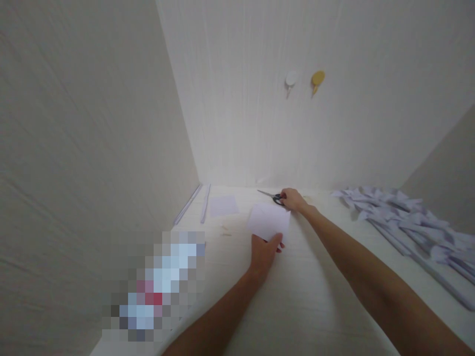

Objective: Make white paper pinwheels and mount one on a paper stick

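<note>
My left hand [262,254] pinches the near edge of a white sheet of paper [267,220], which it holds over the pale surface. Farther off, my right hand [293,199] has its fingers closed at the black handles of a pair of scissors [277,198]. The blades point left towards the wall and look nearly closed. To the left, a square piece of paper [223,205] lies flat. Small pale scraps [225,232] lie between that square and my left hand.
Narrow paper strips or rolls [205,203] lie along the left wall. A large pile of folded white paper pieces [404,212] with long stems covers the right side. A blurred-out item [166,277] is at the near left. White [291,79] and yellow [317,79] hooks hang on the back wall.
</note>
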Motion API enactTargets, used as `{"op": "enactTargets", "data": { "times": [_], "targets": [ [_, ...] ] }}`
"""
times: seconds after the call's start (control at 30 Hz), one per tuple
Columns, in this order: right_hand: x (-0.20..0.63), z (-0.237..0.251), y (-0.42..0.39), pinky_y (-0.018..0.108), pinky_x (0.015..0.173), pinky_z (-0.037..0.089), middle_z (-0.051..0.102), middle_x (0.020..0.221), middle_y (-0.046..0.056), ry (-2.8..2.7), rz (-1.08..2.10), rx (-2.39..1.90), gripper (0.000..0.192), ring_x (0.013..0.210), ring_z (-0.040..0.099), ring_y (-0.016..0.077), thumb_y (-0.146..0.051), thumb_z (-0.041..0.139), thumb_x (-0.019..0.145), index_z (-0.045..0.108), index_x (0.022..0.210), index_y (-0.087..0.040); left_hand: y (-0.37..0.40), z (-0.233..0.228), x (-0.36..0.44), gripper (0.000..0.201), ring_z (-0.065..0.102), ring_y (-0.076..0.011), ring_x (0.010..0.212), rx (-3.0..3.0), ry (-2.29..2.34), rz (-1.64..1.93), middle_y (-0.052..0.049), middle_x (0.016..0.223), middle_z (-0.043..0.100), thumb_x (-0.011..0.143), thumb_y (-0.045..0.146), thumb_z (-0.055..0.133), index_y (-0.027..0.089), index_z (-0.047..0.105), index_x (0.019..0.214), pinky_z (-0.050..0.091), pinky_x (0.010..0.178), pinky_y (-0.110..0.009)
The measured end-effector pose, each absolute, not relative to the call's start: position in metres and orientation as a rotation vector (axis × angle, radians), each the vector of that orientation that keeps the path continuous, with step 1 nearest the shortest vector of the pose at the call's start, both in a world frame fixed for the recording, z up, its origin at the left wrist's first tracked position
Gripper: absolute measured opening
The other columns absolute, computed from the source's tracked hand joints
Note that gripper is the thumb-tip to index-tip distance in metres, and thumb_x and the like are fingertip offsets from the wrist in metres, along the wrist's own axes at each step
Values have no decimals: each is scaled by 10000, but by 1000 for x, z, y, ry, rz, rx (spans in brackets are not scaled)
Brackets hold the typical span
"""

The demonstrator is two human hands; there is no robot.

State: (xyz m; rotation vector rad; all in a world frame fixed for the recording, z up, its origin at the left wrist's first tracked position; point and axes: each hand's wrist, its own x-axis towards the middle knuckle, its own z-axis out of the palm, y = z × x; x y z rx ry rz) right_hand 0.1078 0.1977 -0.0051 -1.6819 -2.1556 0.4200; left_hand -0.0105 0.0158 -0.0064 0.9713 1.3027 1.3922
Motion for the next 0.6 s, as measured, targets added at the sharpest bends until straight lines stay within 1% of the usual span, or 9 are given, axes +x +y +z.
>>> {"op": "enactTargets", "data": {
  "times": [0.13,0.2,0.23,0.3,0.33,0.4,0.47,0.53,0.6],
  "targets": [
    [105,5,181,361,751,451,529,1056,73,-1882,517,-1552,265,892,534,168,-287,471,818,507,1040,-148,16,-6,-11,92,501,-95,401,920,1280,1456,-9,464,561,586,198,575,113,562,556,399,385,-196],
    [104,9,164,303,710,438,546,974,89,-1693,557,-1479,236,842,530,166,-298,489,789,518,958,-136,17,-7,-11,96,529,-108,431,884,1250,1501,-4,500,576,582,201,586,117,569,625,405,385,-200],
    [103,10,153,279,654,434,550,927,86,-1601,591,-1440,237,786,533,157,-319,456,796,505,943,-140,17,-7,-11,110,539,-111,445,873,1239,1518,-3,517,582,583,206,590,119,569,646,407,386,-200],
    [102,10,124,246,512,396,546,809,57,-1446,700,-1362,273,601,509,119,-382,350,817,471,913,-157,17,-8,-11,129,549,-113,466,855,1228,1544,-3,539,586,584,212,599,120,565,668,411,390,-198],
    [101,9,108,231,464,365,534,755,33,-1392,766,-1320,282,523,474,98,-412,340,808,461,880,-168,17,-9,-11,134,547,-111,467,843,1232,1550,-2,540,585,582,212,602,120,563,671,410,389,-196],
    [101,5,74,213,421,318,501,669,-9,-1320,897,-1240,286,442,413,70,-459,370,776,448,795,-185,16,-9,-11,149,547,-109,477,833,1225,1554,-1,550,587,583,215,607,119,563,688,412,397,-194],
    [100,0,44,207,408,298,475,615,-27,-1287,1015,-1179,300,418,387,62,-482,394,761,447,743,-187,14,-8,-10,161,554,-111,500,857,1198,1543,-8,577,598,591,227,605,118,568,704,425,416,-198],
    [100,-6,21,207,400,285,483,586,-23,-1297,1128,-1136,313,409,378,63,-483,416,758,467,714,-177,11,-7,-9,169,557,-115,526,892,1181,1526,-15,608,605,590,238,610,120,575,705,437,434,-205],
    [99,-11,7,206,399,272,475,536,-22,-1319,1204,-1106,339,407,369,64,-483,428,762,467,639,-170,9,-6,-9,158,538,-109,522,929,1183,1513,-10,604,595,581,238,617,123,574,680,430,434,-205]
  ]
}}
